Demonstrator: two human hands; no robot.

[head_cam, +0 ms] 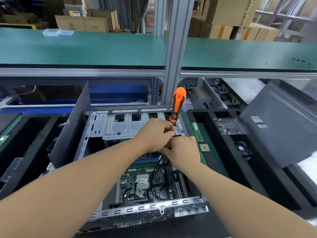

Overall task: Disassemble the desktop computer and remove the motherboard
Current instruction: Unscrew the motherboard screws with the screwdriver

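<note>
- Two hands meet over the open computer case (137,210), at the far edge of the motherboard (147,179), just below the silver drive cage (120,126).
- Left hand (154,134): fingers curled round the thin shaft of the orange screwdriver (178,103); handle sticks up above the hand, nearly upright, leaning slightly right.
- Right hand (181,152): fingers curled, seems to be pinching something small and dark right beside the left fingertips; cannot tell if it is a connector or the black cable (157,166) that runs up to it.
- Motherboard is still in the case, lying flat, memory slots (144,160) near the hands, more cables draped across the middle.
- Step, as I judge it: freeing a plug or screw at the board's far edge.
- To do it well: keep the tip seated before turning or prying, hold the shaft low for control, pull on the plug body rather than the wire.
- Risk: tip slipping onto the board; keep pressure straight down the shaft.
- Side bits: green memory stick (197,133) and a chip (204,147) on the mat right of the case; case panel (72,127) leaning at left.
</note>
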